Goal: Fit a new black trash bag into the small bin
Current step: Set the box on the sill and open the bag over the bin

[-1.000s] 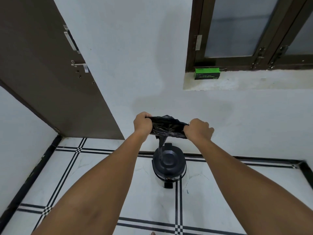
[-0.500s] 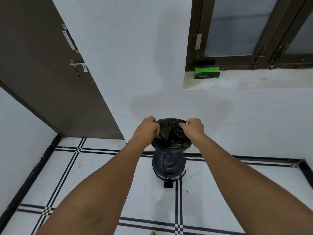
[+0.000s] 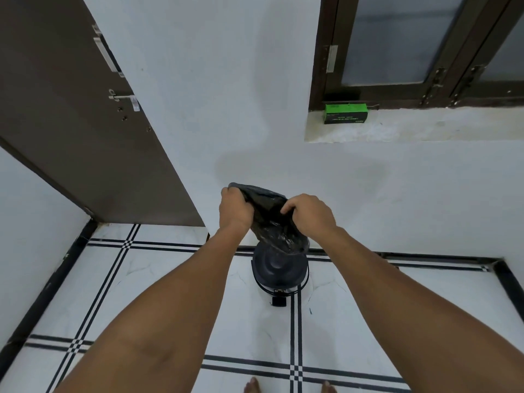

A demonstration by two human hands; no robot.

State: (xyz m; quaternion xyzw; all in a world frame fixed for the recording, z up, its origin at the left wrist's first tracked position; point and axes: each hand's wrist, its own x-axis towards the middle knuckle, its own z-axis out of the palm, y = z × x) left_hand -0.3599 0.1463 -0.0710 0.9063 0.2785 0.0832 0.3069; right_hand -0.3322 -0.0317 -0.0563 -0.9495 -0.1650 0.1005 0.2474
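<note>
A crumpled black trash bag (image 3: 273, 222) hangs in the air between my two hands, above the bin. My left hand (image 3: 236, 209) grips its upper left edge, fingers curled round the plastic. My right hand (image 3: 307, 211) grips the bag's right side, close to the left hand. The bag's loose lower end dangles just over the small dark bin (image 3: 279, 272), which stands on the floor against the wall with its lid closed and a pedal at its front.
A brown door (image 3: 73, 131) stands open at the left. A green box (image 3: 346, 113) lies on the window sill at upper right. The floor is white tile with black lines. My toes (image 3: 252, 385) show at the bottom edge.
My hands have drawn closer together and the bag, first stretched flat between them, now bunches and hangs lower toward the bin lid.
</note>
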